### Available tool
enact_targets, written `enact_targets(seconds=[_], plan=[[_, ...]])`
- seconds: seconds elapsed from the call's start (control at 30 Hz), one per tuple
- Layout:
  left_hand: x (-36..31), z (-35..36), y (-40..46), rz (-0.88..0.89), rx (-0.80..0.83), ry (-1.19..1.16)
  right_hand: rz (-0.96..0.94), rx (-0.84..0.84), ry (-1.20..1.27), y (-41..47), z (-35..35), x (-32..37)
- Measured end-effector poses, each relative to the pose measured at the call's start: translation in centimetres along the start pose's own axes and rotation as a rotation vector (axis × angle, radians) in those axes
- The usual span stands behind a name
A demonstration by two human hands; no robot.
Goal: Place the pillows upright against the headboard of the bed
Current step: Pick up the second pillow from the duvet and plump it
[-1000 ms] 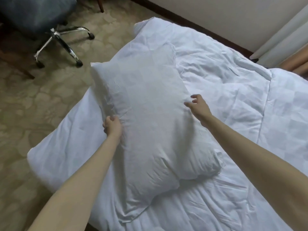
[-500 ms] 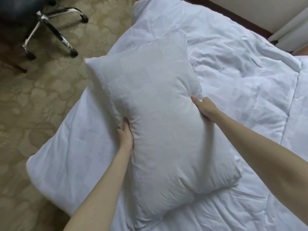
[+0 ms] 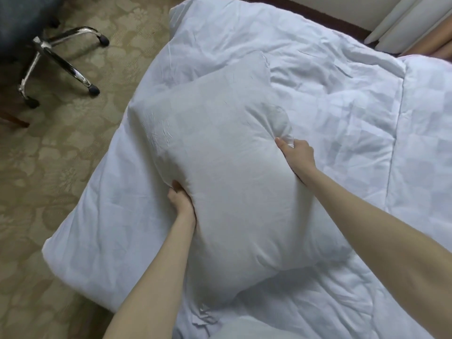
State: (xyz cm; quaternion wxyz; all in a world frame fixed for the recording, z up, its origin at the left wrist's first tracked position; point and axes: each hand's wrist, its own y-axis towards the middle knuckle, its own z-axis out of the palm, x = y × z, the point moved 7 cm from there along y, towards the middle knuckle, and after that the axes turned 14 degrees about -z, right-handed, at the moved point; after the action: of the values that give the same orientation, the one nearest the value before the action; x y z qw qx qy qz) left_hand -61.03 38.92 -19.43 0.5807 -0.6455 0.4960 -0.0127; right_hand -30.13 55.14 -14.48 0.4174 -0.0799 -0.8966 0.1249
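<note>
A white pillow (image 3: 220, 172) lies on the bed (image 3: 342, 113), over its rumpled white duvet. The left hand (image 3: 179, 200) grips the pillow's left edge, fingers curled into the fabric. The right hand (image 3: 297, 155) pinches the pillow's right edge, bunching the cloth. Left of the pillow, on patterned carpet (image 3: 49, 167), stands what seems an office chair (image 3: 56, 57) with a chrome base.

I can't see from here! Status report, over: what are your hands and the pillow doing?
Left hand shut on pillow edge. Right hand pinching opposite edge. Pillow over duvet, headboard not in view. Nothing blocking.
</note>
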Motion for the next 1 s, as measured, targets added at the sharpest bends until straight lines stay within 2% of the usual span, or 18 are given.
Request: enact_targets(seconds=[0.13, 0.4, 0.83, 1.0], plan=[[0.4, -0.3, -2.0, 0.047, -0.002, 0.196, 0.004, -0.146, 0.067, -4.9, -4.2, -1.2], [2.9, 0.0, -10.4, 0.159, 0.182, 0.240, 0.022, -0.392, 0.114, -17.2, -14.3, -7.0], [12.0, 1.9, -26.9, 0.418, 0.345, 0.238, -0.061, -0.629, 0.200, -33.9, -28.3, -18.3], [18.3, 1.7, -33.8, 0.481, 0.314, 0.213, -0.111, -0.645, 0.234, -39.3, -34.1, -24.0]])
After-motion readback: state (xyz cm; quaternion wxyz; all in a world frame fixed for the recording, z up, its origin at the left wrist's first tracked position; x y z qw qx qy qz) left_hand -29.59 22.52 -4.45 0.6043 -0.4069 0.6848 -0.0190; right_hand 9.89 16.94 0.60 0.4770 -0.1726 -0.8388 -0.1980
